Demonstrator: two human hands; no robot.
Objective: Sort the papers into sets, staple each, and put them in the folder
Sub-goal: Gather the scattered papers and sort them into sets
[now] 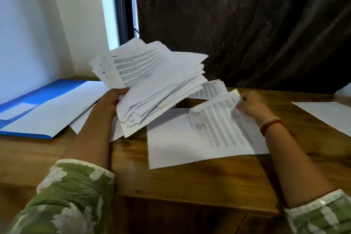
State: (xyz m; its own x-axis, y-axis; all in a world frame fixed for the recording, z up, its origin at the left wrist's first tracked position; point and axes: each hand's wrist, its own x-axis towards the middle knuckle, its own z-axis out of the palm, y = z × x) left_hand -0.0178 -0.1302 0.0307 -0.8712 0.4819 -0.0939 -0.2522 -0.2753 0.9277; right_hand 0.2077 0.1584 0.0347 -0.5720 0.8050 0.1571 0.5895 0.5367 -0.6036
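My left hand (112, 99) grips a thick, fanned stack of printed papers (152, 82), held tilted above the wooden table (190, 182). My right hand (250, 103) pinches the far corner of a printed sheet (222, 125) that lies partly lifted over a blank white sheet (171, 144) on the table. An open blue folder (38, 101) lies at the left with white sheets on it. No stapler shows.
Another printed page (210, 89) lies behind the held stack. A white sheet (326, 114) lies at the table's right. A dark plastic curtain (247, 25) hangs behind the table, beside a window frame (123, 6) and a white wall.
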